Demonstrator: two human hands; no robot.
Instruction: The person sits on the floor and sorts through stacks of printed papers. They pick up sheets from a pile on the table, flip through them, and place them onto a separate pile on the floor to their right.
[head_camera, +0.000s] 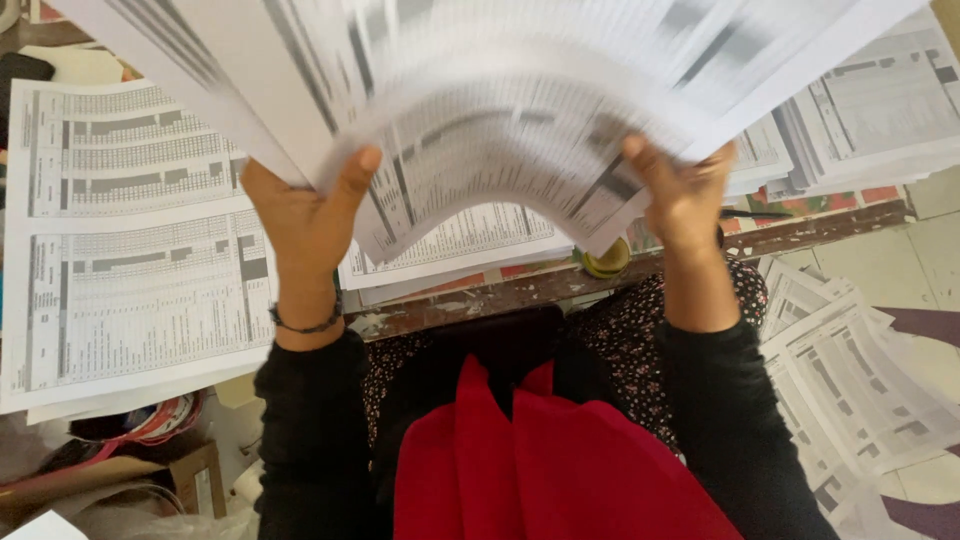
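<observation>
Both hands grip one thick stack of printed sheets (500, 110): the left hand (305, 215) and right hand (685, 195) have fingers curled round its lower edge above the table (560, 285).

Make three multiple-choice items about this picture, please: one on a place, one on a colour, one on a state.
1. Where does the roll of tape lie?
A. at the table edge, under the lifted sheets
B. on the floor
C. on the left wrist

2. What colour is the cloth on the person's lap?
A. blue
B. red
C. white

3. How is the bundle of printed sheets held?
A. flat on the table
B. by one hand only
C. lifted by both hands, its lower edge curving

Answers: 1 A, it shows between the sheets and the table edge. 2 B, it is plainly red. 3 C, the left hand and the right hand each grip it.
</observation>
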